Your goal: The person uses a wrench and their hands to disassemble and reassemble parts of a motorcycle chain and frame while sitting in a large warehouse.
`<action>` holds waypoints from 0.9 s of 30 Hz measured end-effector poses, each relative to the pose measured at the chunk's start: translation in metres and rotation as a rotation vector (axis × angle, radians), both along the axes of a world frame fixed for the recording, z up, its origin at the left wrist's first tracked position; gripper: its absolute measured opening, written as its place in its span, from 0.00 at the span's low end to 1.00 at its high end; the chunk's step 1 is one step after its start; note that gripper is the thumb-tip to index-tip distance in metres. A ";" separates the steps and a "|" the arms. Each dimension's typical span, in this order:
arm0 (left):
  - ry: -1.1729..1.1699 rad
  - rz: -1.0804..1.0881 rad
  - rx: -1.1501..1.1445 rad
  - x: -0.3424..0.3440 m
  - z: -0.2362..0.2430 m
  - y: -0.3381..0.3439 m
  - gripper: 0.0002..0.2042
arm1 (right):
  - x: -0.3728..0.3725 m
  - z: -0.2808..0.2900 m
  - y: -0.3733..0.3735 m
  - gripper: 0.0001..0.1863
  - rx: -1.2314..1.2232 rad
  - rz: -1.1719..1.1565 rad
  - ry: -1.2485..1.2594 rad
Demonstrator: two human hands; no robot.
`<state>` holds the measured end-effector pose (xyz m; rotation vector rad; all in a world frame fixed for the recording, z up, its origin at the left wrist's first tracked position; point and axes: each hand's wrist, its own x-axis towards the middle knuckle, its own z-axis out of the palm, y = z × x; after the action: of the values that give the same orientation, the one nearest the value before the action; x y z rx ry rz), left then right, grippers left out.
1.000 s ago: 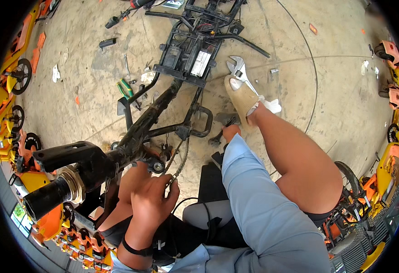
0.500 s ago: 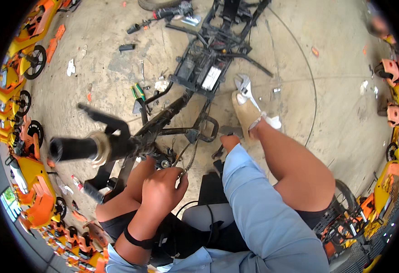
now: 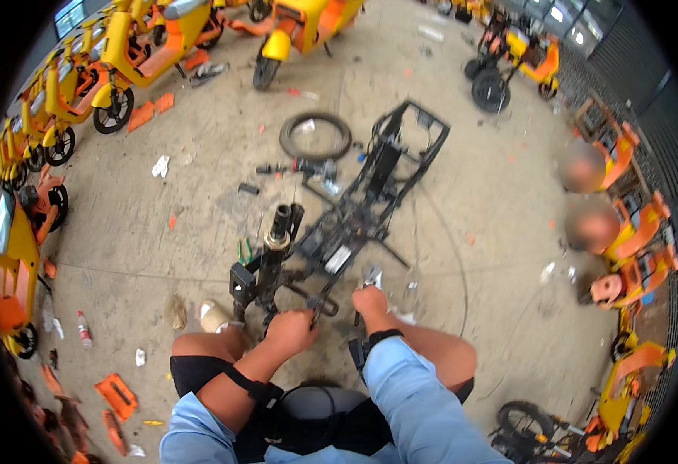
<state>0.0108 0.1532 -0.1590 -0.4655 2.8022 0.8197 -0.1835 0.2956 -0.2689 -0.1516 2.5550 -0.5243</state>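
My left hand (image 3: 291,332) is closed, its fingers by the front end of a stripped black scooter frame (image 3: 347,224). A thin dark cable ran into those fingers a moment ago; now they mostly hide it. The fork and steering tube (image 3: 277,240) stand up just beyond that hand. To the right, my right hand (image 3: 370,303) is closed around a slim dark tool, whose end pokes out below the fist; its kind cannot be made out. The jaws of a silver adjustable wrench (image 3: 374,274) show just past the right hand.
Green-handled pliers (image 3: 244,250) lie left of the frame. Farther off are a black-and-red power tool (image 3: 312,168) and a loose tyre (image 3: 316,137). Yellow-orange scooters (image 3: 149,50) line the sides. Orange panels (image 3: 116,397) and a bottle (image 3: 84,329) lie at left.
My view has tipped up and away, so more floor and scooters show. The steering tube now appears upright and farther off. Both hands remain closed near the frame's front.
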 end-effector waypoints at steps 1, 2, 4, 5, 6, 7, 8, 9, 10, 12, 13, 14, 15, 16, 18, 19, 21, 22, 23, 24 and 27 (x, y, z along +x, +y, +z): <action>0.029 -0.012 0.001 -0.003 0.000 0.004 0.12 | -0.011 0.021 0.000 0.22 -0.029 -0.020 0.082; 0.057 -0.025 0.001 -0.009 0.000 0.006 0.12 | -0.026 0.044 0.000 0.23 -0.060 -0.039 0.161; 0.157 -0.057 -0.022 -0.010 0.006 0.013 0.11 | -0.058 0.081 0.008 0.21 -0.337 -0.106 0.267; 0.227 -0.060 -0.014 -0.016 0.012 0.015 0.12 | -0.076 0.101 0.014 0.21 -0.476 -0.136 0.313; 0.272 -0.046 -0.014 -0.011 0.015 0.013 0.13 | -0.073 0.137 0.008 0.20 -0.817 -0.215 0.241; 0.298 -0.024 -0.017 0.002 0.016 0.009 0.13 | -0.057 0.186 -0.003 0.21 -1.153 -0.295 0.129; 0.346 -0.012 -0.042 0.006 0.024 0.012 0.13 | -0.049 0.225 -0.001 0.20 -1.327 -0.314 0.153; 0.390 -0.008 -0.047 0.005 0.032 0.014 0.12 | -0.041 0.257 0.004 0.20 -1.481 -0.343 0.185; 0.422 -0.004 -0.047 0.007 0.037 0.016 0.12 | -0.036 0.280 0.015 0.20 -1.506 -0.307 0.191; 0.447 0.058 -0.020 0.016 0.031 0.012 0.13 | -0.018 0.293 0.024 0.20 -1.562 -0.251 0.252; 0.437 0.081 0.002 0.017 0.033 0.014 0.13 | -0.012 0.291 0.030 0.20 -1.592 -0.218 0.342; 0.466 0.089 0.046 0.022 0.030 0.011 0.11 | -0.003 0.284 0.031 0.19 -1.614 -0.233 0.345; 0.495 0.055 0.053 0.019 0.035 0.013 0.11 | 0.001 0.280 0.038 0.19 -1.636 -0.241 0.380; 0.484 0.050 0.053 0.018 0.040 0.013 0.11 | 0.005 0.277 0.039 0.18 -1.549 -0.282 0.435; 0.458 0.050 0.077 0.020 0.044 0.017 0.12 | 0.004 0.269 0.048 0.18 -1.319 -0.321 0.307; 0.445 0.055 0.103 0.021 0.044 0.018 0.12 | 0.001 0.266 0.052 0.18 -1.205 -0.337 0.245; 0.445 0.011 0.147 0.019 0.043 0.020 0.12 | -0.014 0.234 0.058 0.19 -0.983 -0.325 0.350; 0.462 -0.034 0.165 0.018 0.043 0.023 0.12 | -0.019 0.221 0.061 0.19 -0.859 -0.198 0.495; 0.479 -0.078 0.183 0.016 0.044 0.025 0.12 | -0.024 0.208 0.064 0.20 -0.728 -0.070 0.633; 0.468 -0.054 0.240 0.015 0.048 0.028 0.12 | -0.028 0.199 0.064 0.21 -0.560 0.088 0.765; 0.476 0.027 0.396 0.001 0.071 0.034 0.12 | -0.013 0.211 0.055 0.18 -0.715 0.043 0.061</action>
<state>0.0121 0.1872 -0.0880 -0.2677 2.9172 1.6351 -0.1964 0.3510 -0.0576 -0.4737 2.2979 -1.4099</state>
